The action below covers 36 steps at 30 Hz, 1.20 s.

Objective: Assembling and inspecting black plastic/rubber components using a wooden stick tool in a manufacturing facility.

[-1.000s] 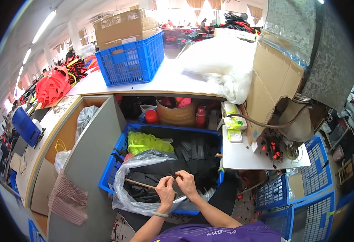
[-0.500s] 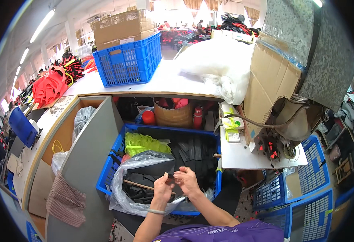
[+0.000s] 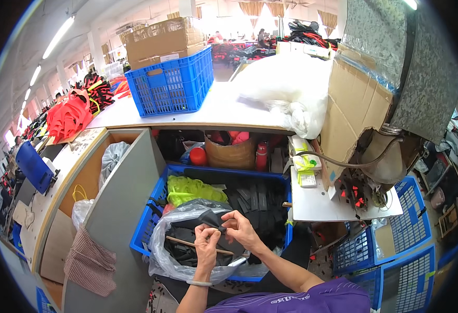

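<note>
Both my hands meet over a large blue plastic crate (image 3: 144, 225). My left hand (image 3: 206, 245) pinches a short black strip of material (image 3: 210, 218) near its lower end. My right hand (image 3: 241, 230) grips the same strip from the right with thumb and fingers. The strip's flat end stands up above the left fingers; my fingers cover the rest. Below the hands, a clear plastic bag (image 3: 158, 255) lies open with black pieces inside and a thin wooden stick (image 3: 187, 243) across it. More black strips (image 3: 255, 201) fill the crate's right side, and neon yellow-green straps (image 3: 192, 190) its back left.
A grey panel (image 3: 116, 208) stands left of the crate, with a checked cloth (image 3: 90, 261) over it. A white table (image 3: 224, 109) behind carries another blue crate (image 3: 171, 86) and a white sack (image 3: 286, 78). At right are a machine hopper (image 3: 378, 156) and blue crates (image 3: 409, 274).
The black strip now shows upright above my left fingers; before, only a small dark bit showed between my hands. The whole view has shifted slightly.
</note>
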Motion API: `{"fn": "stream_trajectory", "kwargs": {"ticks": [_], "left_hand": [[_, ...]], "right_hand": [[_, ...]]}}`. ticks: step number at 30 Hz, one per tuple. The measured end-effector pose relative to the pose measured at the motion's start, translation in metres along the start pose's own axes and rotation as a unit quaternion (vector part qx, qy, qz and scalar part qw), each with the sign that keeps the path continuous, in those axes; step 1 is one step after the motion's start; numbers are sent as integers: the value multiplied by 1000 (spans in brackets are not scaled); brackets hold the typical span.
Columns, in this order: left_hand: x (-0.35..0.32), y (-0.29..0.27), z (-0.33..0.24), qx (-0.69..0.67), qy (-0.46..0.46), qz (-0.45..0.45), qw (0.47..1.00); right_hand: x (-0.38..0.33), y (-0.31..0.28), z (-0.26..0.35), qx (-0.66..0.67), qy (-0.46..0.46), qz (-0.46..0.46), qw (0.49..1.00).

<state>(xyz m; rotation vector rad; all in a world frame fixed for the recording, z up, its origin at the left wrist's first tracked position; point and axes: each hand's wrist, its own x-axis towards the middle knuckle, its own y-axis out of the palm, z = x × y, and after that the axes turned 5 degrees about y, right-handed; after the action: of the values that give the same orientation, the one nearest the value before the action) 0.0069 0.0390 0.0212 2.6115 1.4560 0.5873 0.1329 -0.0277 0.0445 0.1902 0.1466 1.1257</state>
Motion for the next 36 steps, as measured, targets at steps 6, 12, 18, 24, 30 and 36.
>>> {"fn": "stream_trajectory", "kwargs": {"ticks": [6,12,18,24,30,36], "left_hand": [[4,11,-8,46,28,65,996],[18,20,-8,-113,-162,13,980],[20,7,-12,-350,-270,-1,897],[16,26,-29,-270,-202,-66,939],[17,25,-28,-203,-158,-63,964],[19,33,-27,-211,-190,-34,958]], "right_hand": [[-7,2,-17,-75,-44,-68,994],[7,19,-27,-73,-216,-206,952],[5,0,-19,508,68,59,857],[-6,10,10,166,-62,-2,984],[-6,1,13,141,-25,36,989],[-3,1,4,297,-6,31,955]]}}
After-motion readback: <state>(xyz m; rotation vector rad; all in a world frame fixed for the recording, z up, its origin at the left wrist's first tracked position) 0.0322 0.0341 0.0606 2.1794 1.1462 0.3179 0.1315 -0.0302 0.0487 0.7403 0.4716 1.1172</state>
